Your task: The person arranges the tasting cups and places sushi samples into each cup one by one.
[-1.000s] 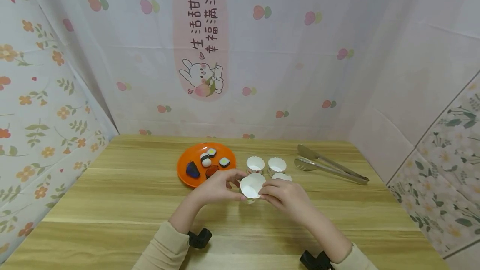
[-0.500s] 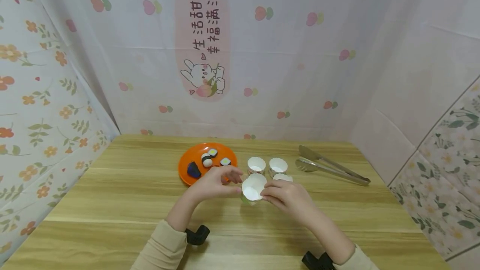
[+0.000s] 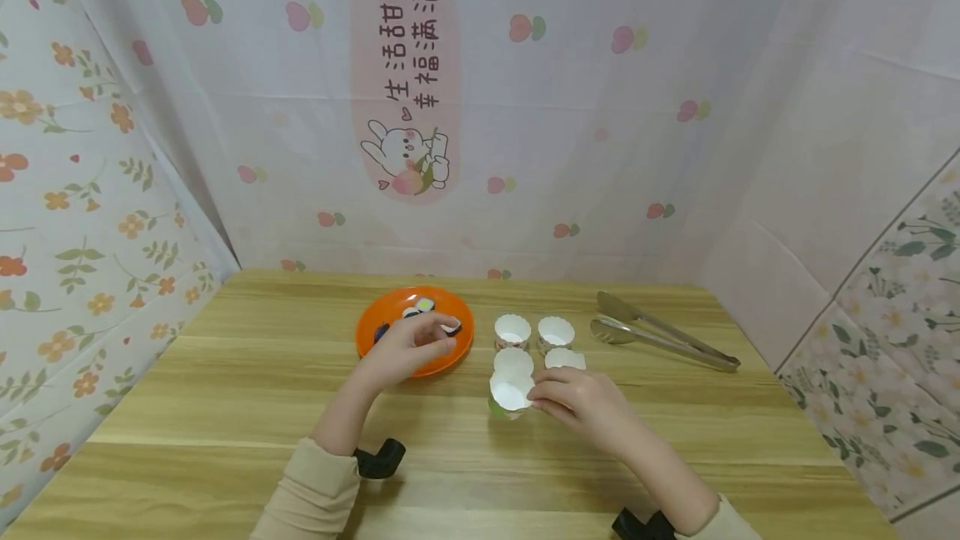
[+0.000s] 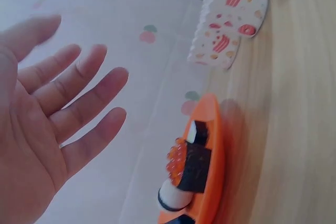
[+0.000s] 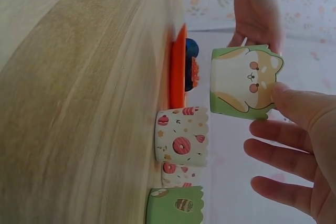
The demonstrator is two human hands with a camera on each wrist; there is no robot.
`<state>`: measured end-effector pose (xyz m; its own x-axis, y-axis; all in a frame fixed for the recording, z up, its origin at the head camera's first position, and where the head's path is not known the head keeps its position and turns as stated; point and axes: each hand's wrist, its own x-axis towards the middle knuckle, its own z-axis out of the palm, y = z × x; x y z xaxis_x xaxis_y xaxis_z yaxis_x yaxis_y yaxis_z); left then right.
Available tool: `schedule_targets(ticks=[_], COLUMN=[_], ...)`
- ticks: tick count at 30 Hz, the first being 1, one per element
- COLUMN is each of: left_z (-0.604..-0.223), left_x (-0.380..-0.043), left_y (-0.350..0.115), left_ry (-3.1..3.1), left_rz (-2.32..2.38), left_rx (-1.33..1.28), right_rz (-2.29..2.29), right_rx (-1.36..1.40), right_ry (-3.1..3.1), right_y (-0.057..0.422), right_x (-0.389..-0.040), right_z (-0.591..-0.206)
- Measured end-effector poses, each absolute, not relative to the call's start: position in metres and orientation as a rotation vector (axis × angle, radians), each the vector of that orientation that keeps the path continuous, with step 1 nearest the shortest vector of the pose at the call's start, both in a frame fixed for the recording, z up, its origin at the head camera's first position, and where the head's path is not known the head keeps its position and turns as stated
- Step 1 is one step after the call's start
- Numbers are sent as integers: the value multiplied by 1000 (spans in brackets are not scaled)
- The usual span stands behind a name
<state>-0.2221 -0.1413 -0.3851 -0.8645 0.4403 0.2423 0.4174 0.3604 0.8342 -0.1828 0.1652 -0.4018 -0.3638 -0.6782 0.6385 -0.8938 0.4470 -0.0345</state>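
Note:
My right hand [image 3: 581,407] pinches the rim of a green paper baking cup [image 5: 231,82] with a dog's face on it. In the right wrist view the cup is held apart from the tabletop. Just behind it in the head view is another white-lined cup [image 3: 513,359]. My left hand [image 3: 401,350] hovers by the orange plate [image 3: 362,332], fingers spread and holding nothing in the left wrist view. Toy sushi lies on the plate, including a roe-topped piece [image 4: 191,166] and a white roll [image 3: 425,305]. The left hand covers part of the plate in the head view.
More paper cups stand on the wooden table [image 3: 225,407]: one at the back left [image 3: 512,329], one at the back right [image 3: 556,332] and a front right one [image 3: 565,358] partly behind my right hand. Metal tongs [image 3: 667,336] lie further right. A printed curtain [image 3: 585,148] hangs behind.
My left hand has let go of the green cup and moved left over the orange plate. The right hand has brought the cup slightly nearer, and a cup behind it has come into view.

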Motion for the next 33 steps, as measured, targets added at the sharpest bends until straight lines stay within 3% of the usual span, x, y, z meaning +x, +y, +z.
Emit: schedule_targets(ticks=[33], left_z=[-388], left_x=[-238], left_y=[-210], left_ry=[2711], left_rz=[1890], left_rx=[257], right_rz=[458], right_rx=[1377], right_ry=[-2261], right_y=[170], right_x=[-179], right_z=[-414])
